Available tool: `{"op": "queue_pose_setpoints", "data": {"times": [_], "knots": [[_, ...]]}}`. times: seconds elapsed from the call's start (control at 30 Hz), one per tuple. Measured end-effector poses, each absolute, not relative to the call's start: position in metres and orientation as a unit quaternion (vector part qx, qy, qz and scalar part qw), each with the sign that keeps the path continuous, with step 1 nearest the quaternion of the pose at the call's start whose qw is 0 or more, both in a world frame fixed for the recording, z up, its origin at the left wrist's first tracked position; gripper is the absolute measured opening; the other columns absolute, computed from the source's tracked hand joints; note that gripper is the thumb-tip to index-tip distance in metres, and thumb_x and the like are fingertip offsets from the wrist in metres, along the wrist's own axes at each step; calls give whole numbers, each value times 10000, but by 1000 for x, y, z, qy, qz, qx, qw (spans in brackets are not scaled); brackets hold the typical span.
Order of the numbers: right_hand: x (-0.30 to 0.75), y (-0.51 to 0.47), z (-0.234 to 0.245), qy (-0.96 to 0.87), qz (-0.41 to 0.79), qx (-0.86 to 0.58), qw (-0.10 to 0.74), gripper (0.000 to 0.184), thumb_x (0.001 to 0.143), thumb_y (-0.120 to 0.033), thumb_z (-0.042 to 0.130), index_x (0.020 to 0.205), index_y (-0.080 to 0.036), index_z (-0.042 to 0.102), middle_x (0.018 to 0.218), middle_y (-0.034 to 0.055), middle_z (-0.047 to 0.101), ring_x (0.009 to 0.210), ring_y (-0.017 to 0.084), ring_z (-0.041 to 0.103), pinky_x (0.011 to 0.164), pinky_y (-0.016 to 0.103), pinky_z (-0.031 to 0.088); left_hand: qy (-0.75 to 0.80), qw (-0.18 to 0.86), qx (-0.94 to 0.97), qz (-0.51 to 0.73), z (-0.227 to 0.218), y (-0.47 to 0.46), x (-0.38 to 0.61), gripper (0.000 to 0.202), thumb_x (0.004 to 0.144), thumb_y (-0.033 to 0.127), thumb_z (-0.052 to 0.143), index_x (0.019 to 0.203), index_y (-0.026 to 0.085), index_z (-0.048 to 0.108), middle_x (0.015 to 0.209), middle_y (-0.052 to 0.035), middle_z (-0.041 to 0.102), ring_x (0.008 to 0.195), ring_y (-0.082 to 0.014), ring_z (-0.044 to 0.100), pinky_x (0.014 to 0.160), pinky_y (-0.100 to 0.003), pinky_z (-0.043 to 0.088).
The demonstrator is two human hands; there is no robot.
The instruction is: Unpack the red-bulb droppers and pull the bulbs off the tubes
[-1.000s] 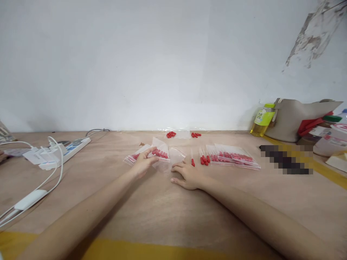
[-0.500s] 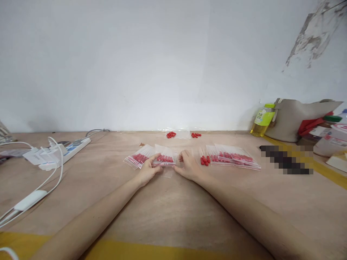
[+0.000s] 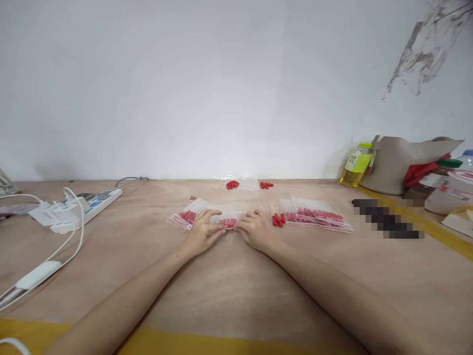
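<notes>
My left hand (image 3: 201, 230) and my right hand (image 3: 254, 228) meet at the middle of the wooden table (image 3: 229, 286). Both pinch the near edge of a small clear zip bag with red pieces (image 3: 227, 220) that lies flat between them. Just left of it sits another filled bag (image 3: 186, 216), partly under my left fingers. To the right lie a few loose red pieces (image 3: 277, 220) and a row of filled bags (image 3: 318, 215).
Two small heaps of red pieces (image 3: 232, 184) lie on clear plastic by the wall. A white power strip (image 3: 86, 207) with cables is at the left. At the far right stand a yellow bottle (image 3: 356, 164), a beige bag (image 3: 401, 162) and jars.
My left hand laid the filled bag flat on the table. My right hand came forward from the table to the bag's right end, and both hands closed in towards its middle.
</notes>
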State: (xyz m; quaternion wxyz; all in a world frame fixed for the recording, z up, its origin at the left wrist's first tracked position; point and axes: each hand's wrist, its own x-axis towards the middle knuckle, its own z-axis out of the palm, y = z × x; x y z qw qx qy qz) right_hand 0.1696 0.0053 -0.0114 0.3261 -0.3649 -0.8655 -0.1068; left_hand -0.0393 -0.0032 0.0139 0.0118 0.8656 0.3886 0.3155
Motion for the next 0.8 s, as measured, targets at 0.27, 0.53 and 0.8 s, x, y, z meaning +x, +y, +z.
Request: {"op": "queue_pose_setpoints", "data": {"times": [0.27, 0.53, 0.8], "knots": [[168, 1, -8, -867, -107, -347, 342, 175, 865, -230, 431, 829, -211, 601, 849, 29, 638, 865, 158, 481, 789, 336, 243, 415, 162, 803, 397, 2, 1, -30, 137, 721, 324, 618, 677, 225, 701, 1049, -70, 582, 1031, -221, 489, 939, -368, 337], [166, 3, -12, -870, -103, -340, 343, 123, 810, -200, 491, 765, -219, 604, 854, 17, 632, 880, 162, 473, 801, 343, 246, 470, 261, 746, 392, -4, 4, -30, 106, 639, 307, 680, 634, 202, 694, 1044, -75, 574, 1030, -238, 509, 918, -381, 358], [164, 3, -10, -872, -88, -350, 330, 110, 799, -221, 522, 755, -222, 623, 847, 20, 628, 887, 170, 466, 792, 351, 248, 474, 294, 734, 387, 1, 2, -28, 133, 589, 325, 711, 621, 197, 698, 972, -72, 599, 1021, -245, 517, 860, -354, 402]]}}
